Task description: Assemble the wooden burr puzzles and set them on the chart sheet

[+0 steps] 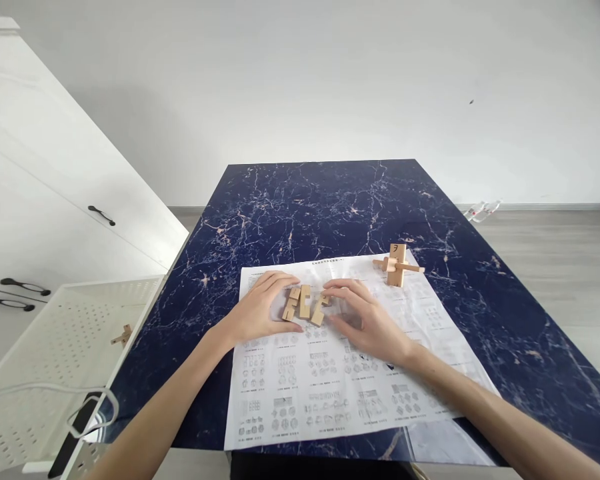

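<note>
Three notched wooden puzzle pieces lie side by side on a printed instruction sheet (325,427): a left piece (290,305), a middle piece (305,303) and a right piece (317,315). My left hand (260,308) curves around the left piece, thumb and fingers apart. On the other side, my right hand (367,320) is spread beside the right piece, its fingertips at that piece's upper end; whether they touch it I cannot tell. An interlocked wooden puzzle (397,265), marked with a dark character, stands at the sheet's upper right.
The sheet lies on a dark blue marble-patterned table (310,207). To the left is a white perforated tray (75,327) with a small wooden cross-shaped piece (124,335) in it and a white cable (45,387) across it. White cabinets (40,173) stand behind it. Clear bottles (483,211) are on the floor at right.
</note>
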Tool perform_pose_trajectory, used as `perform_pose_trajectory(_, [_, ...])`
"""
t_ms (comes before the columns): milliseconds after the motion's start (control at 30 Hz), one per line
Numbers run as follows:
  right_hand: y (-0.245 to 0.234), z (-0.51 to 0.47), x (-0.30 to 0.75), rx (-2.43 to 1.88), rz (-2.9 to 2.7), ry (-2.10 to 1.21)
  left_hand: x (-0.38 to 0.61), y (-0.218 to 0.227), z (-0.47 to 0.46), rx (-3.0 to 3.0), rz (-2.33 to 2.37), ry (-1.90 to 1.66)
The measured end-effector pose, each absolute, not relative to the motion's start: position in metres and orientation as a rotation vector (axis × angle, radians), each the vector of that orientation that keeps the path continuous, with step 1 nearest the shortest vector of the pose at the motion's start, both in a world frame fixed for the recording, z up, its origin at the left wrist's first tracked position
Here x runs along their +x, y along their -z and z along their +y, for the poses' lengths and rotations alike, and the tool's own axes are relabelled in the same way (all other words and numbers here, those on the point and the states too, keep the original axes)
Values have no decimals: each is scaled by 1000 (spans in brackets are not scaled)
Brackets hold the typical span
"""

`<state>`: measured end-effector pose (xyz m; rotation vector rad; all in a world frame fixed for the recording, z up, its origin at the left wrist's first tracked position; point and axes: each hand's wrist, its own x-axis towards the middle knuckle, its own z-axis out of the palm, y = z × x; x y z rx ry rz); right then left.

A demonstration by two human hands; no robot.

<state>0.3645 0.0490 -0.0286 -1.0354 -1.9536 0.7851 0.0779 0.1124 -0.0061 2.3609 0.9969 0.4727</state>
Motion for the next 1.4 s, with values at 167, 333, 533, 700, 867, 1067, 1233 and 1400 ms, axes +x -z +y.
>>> perform_pose_trajectory(167, [31, 50, 363, -981, -2011, -777, 72, 1, 114, 2364, 982, -457])
perform_pose_trajectory(333, [34, 50, 364, -1068, -1965, -770, 68, 2, 117, 2374, 1055, -446])
perform_pose_trajectory(533, [33, 52, 368, -1151, -1908, -820, 63, 5, 119, 2412, 1149, -428])
perform_pose_trajectory(700, [28, 52, 370, -1280, -1726, -972, 59, 7, 123, 2446, 1177, -500])
perform_pose_trajectory(867, [26, 51, 370, -1231, -1465, -1325, 58, 10, 124, 2435, 1234, -638])
perform_pose_trajectory(1067, [23, 51, 369, -1071, -1388, -1524, 71, 9, 110, 2266, 1305, -749])
perform_pose_trajectory(1233, [19, 50, 363, -886, -1298, -1694, 96, 9, 88, 2302, 1186, -925])
perform_pose_trajectory(1400, [13, 45, 353, -808, -1245, -1750, 111, 12, 75, 2421, 1139, -1051])
